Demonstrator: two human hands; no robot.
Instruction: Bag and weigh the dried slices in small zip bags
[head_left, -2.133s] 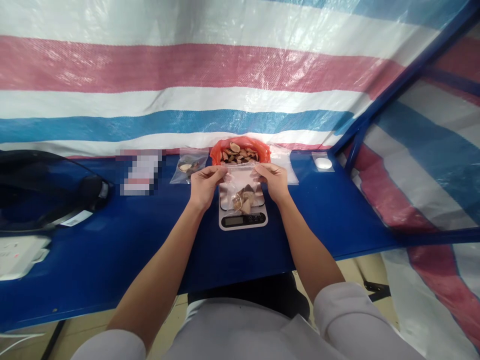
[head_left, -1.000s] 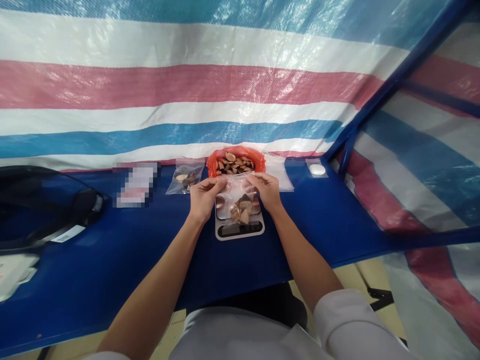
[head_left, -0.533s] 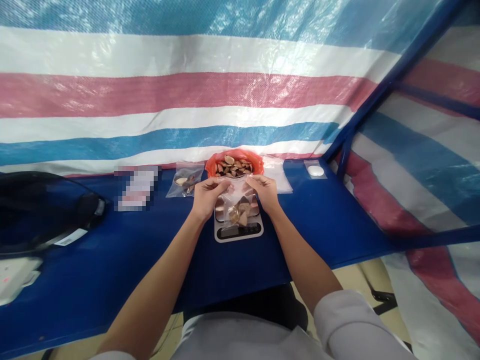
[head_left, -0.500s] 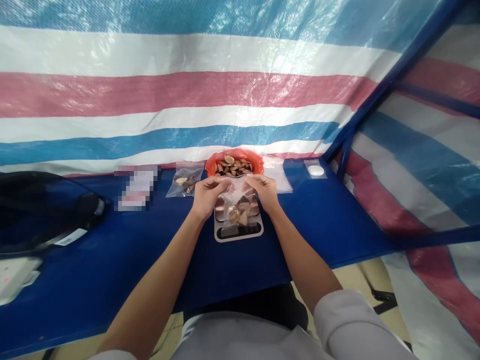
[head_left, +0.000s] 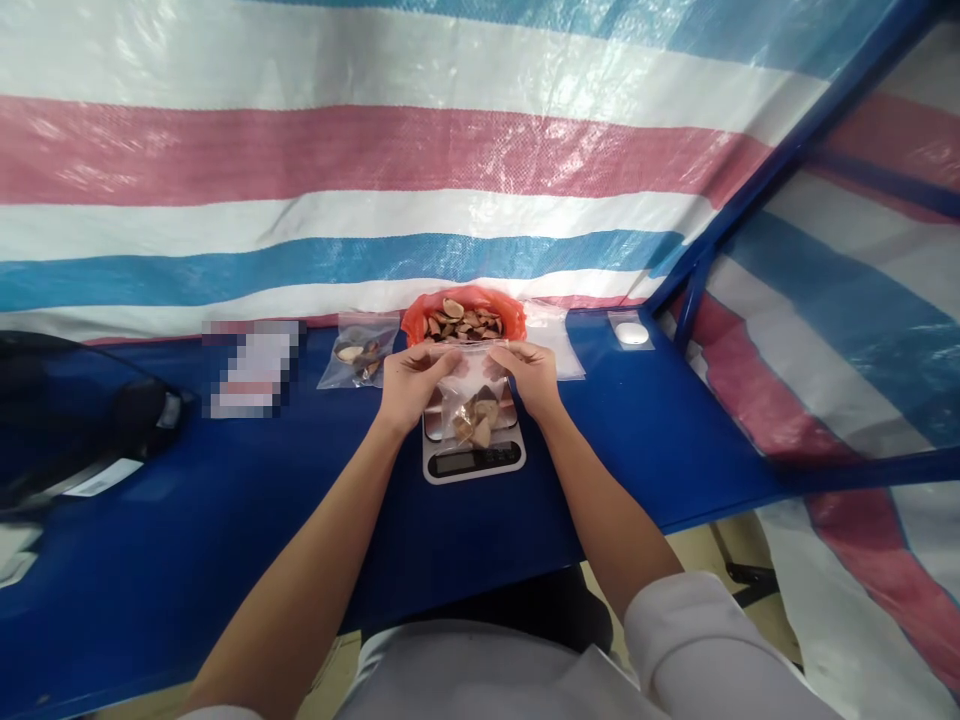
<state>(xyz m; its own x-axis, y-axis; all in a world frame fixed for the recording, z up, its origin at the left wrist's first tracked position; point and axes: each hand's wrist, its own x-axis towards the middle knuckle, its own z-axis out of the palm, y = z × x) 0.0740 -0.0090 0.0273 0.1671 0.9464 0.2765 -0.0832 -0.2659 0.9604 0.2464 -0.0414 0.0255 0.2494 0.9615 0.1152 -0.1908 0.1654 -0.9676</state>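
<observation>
A clear zip bag (head_left: pixel 474 410) with several brown, dried slices in its lower part hangs between my hands. My left hand (head_left: pixel 414 385) pinches the top edge at the left, thumb pointing inward. At the right end of the same edge, my right hand (head_left: pixel 531 375) pinches it too. Beneath the bag lies a white kitchen scale (head_left: pixel 474 461) with a dark display; the bag covers much of its plate. Just beyond my hands stands a red plastic bag (head_left: pixel 414 320), rolled open and full of similar dried slices (head_left: pixel 469 322).
Left of the red bag lies another clear bag with slices (head_left: pixel 358 352). Flat clear bags (head_left: pixel 559 340) lie to its right, then a small bagged white object (head_left: pixel 632 334). A blurred-out paper (head_left: pixel 259 368) and a black bag-like item (head_left: pixel 97 420) are on the blue table (head_left: pixel 637 440).
My view has shifted slightly, so the table items sit a little further left. Both hands keep their pinch on the bag's top edge, which now looks a bit straighter.
</observation>
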